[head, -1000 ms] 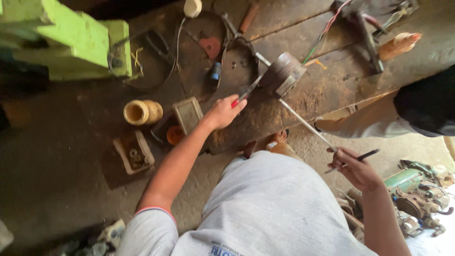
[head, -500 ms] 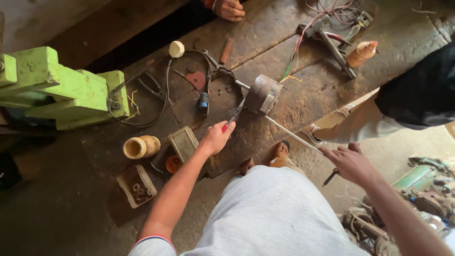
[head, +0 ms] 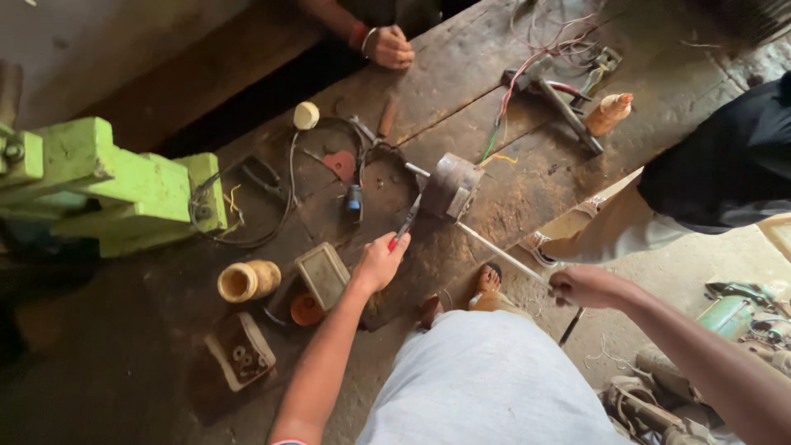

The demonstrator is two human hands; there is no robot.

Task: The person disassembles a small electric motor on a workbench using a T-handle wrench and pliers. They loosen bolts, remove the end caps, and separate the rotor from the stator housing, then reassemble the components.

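A small grey electric motor (head: 451, 185) with a long thin metal shaft (head: 501, 252) lies on the worn wooden workbench (head: 494, 91). My left hand (head: 379, 262) grips red-handled pliers (head: 405, 227) whose jaws reach the motor's near side. My right hand (head: 589, 287) is closed around the free end of the shaft, off the bench edge. A thin black tool (head: 570, 326) sticks down from under that hand. Coloured wires (head: 503, 140) run from the motor toward the back of the bench.
A green machine (head: 124, 185) stands at left. A yellow spool (head: 247, 282), a small tin box (head: 323, 274) and a tray of washers (head: 239, 353) lie near my left arm. Another person's hand (head: 391, 45) rests at the back; a person in black (head: 717, 173) stands right.
My right hand has risen to the shaft's end and closed on it. My left hand stays on the pliers at the motor. The view has shifted down and back.
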